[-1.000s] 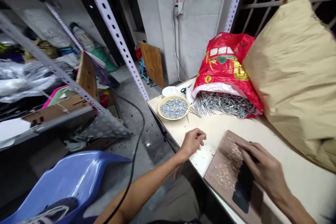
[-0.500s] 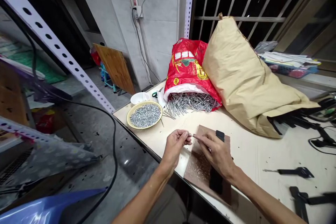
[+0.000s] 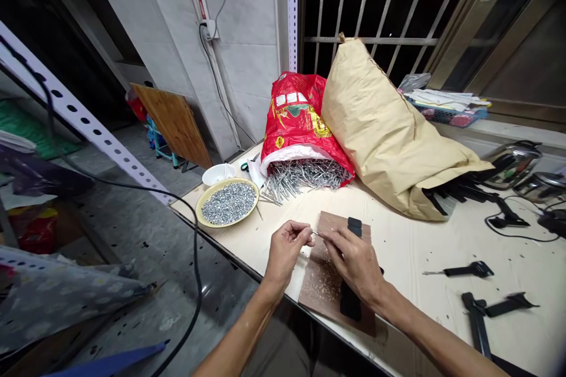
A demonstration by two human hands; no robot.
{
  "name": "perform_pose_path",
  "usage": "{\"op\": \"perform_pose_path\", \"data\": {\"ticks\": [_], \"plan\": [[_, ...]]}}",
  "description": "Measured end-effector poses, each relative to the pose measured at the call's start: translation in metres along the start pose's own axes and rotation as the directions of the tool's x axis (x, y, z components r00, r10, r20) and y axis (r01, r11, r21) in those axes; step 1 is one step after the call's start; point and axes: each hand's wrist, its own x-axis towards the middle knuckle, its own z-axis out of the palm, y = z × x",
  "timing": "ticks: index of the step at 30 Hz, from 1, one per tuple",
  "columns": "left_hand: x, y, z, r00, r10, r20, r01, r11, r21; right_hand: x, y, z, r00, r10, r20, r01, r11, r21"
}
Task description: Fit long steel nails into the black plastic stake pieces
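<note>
Thin pin [image 3: 315, 233] partly hidden, board [image 3: 322, 278] half covered

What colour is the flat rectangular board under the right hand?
The flat board is reddish-brown, clearest in the head view.

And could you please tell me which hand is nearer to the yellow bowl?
The left. The left hand is to the right of the yellow bowl and nearer the person; the right hand is farther right, over the brown board.
</note>
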Motion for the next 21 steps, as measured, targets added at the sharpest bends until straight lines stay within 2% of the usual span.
{"op": "perform_pose_path", "data": {"ticks": [5, 8, 13, 18, 21], "plan": [[0.004, -0.003, -0.001, 0.998, -0.034, 0.055, 0.031, 0.997, 0.066, -0.004, 0.002, 0.001, 1.000, 0.019, -0.018, -0.021, 0.995, -0.095], [0.006, -0.006, -0.003, 0.988, -0.092, 0.122, 0.087, 0.995, 0.040, -0.006, 0.005, -0.001, 1.000, 0.019, -0.016, -0.021, 0.984, -0.178], [0.007, -0.012, -0.003, 0.972, -0.153, 0.178, 0.158, 0.987, -0.014, -0.007, 0.007, -0.007, 1.000, -0.015, 0.000, 0.015, 0.978, -0.210], [0.001, -0.010, 0.006, 0.977, -0.157, 0.142, 0.154, 0.988, 0.030, -0.012, 0.010, -0.009, 0.998, -0.049, -0.041, 0.038, 0.971, -0.236], [-0.004, -0.006, 0.014, 0.987, -0.117, 0.107, 0.110, 0.991, 0.074, -0.015, 0.012, -0.008, 0.997, 0.008, -0.079, -0.022, 0.984, -0.175]]}}
